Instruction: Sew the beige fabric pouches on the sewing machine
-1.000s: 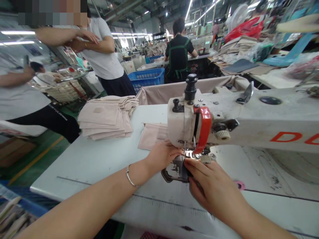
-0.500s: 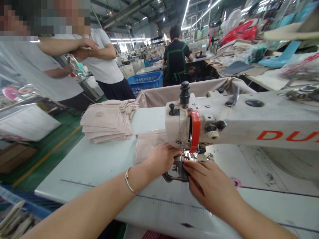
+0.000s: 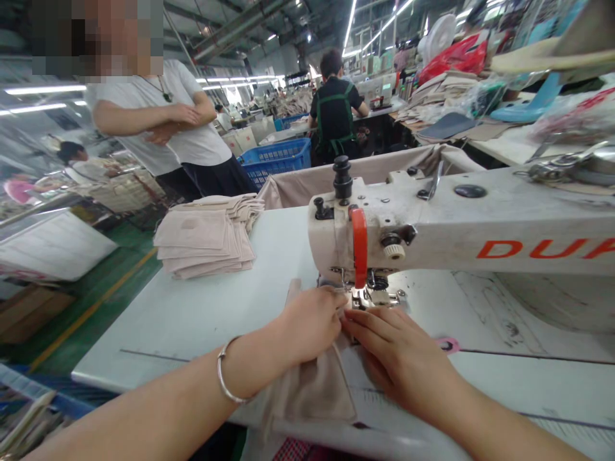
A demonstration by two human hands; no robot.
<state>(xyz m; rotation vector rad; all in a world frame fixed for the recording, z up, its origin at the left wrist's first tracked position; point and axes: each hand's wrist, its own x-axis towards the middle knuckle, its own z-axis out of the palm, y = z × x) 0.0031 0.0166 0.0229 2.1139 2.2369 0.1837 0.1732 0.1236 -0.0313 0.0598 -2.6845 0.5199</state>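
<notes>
A beige fabric piece (image 3: 319, 387) hangs toward the table's front edge, with part of it under my left hand beside the sewing machine's needle area. My left hand (image 3: 310, 323), with a bangle at the wrist, is closed on the upper part of this fabric. Close against it, my right hand (image 3: 403, 352) has its fingers pressed together, the fingertips gripping the fabric edge just before the presser foot (image 3: 359, 299). The white sewing machine (image 3: 432, 234) with an orange guard (image 3: 359, 246) stands over both hands. My fingers hide the fabric's edge there.
A stack of beige fabric pieces (image 3: 202, 237) lies at the table's left back. Behind the machine is a cloth-lined bin (image 3: 384, 169), and farther back a blue crate (image 3: 276, 153). People stand at the left; one sits ahead. A pink item (image 3: 448, 345) lies right of my right hand.
The fabric piece lay flat left of the needle; now it is drawn toward the front edge, under my left hand. Both hands now meet on it. One standing person has moved out of the foreground.
</notes>
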